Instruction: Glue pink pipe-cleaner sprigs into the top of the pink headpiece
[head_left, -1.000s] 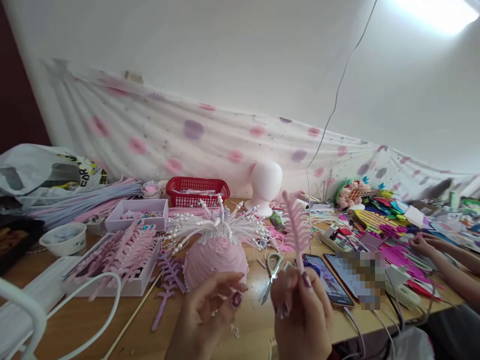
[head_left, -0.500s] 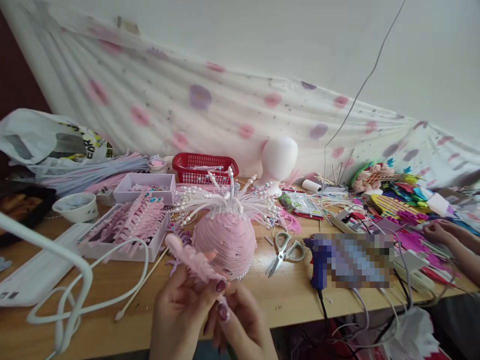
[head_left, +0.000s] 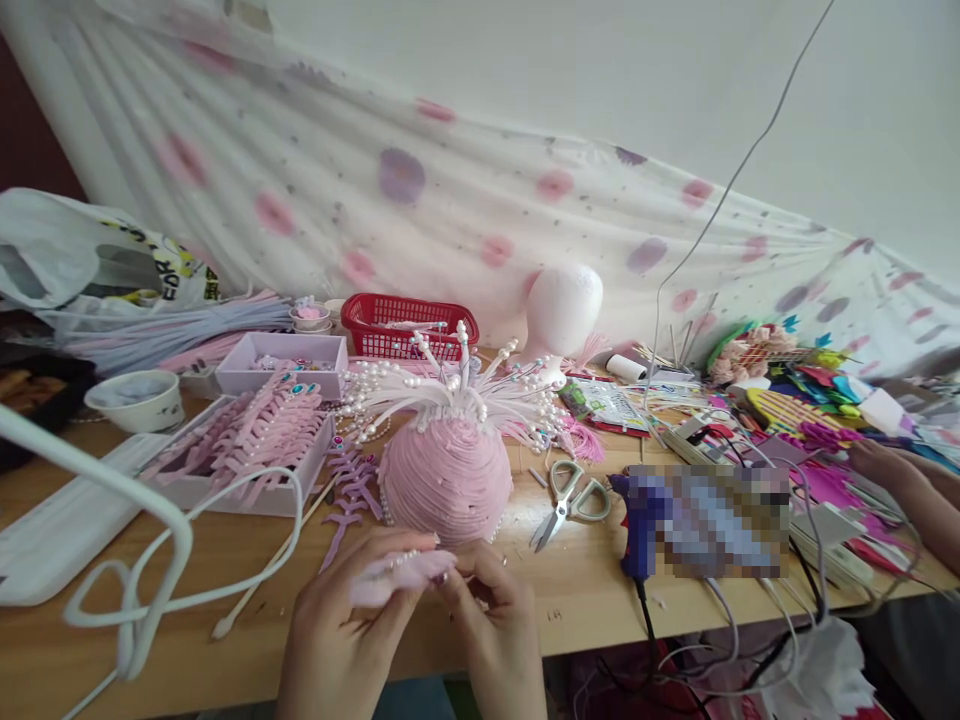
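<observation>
Close to the front of the table, my left hand (head_left: 341,620) is closed on a small pale-pink fuzzy piece with pearl beads (head_left: 401,580). Its right end is pinched by the fingers of my right hand (head_left: 487,610). Right behind my hands stands a dome wrapped in pink strands (head_left: 446,475), topped by a spray of white stems with pearls (head_left: 457,400). Purple beaded trim (head_left: 352,490) lies left of the dome. A box of pink fuzzy strips (head_left: 262,440) sits farther left. Scissors (head_left: 568,505) rest partly spread, right of the dome.
A blue glue gun (head_left: 637,525) lies on the right, beside a blurred patch. Looped white cable (head_left: 172,560) crosses the left front. A red basket (head_left: 409,325) and a white foam head (head_left: 566,310) stand behind. Another person's hand (head_left: 877,465) works at the far right among colourful pieces.
Both hands have come slightly lower, and the pink piece has turned from pointing up-left to lying nearly level, its pearls now showing. The other person's hand has shifted slightly.
</observation>
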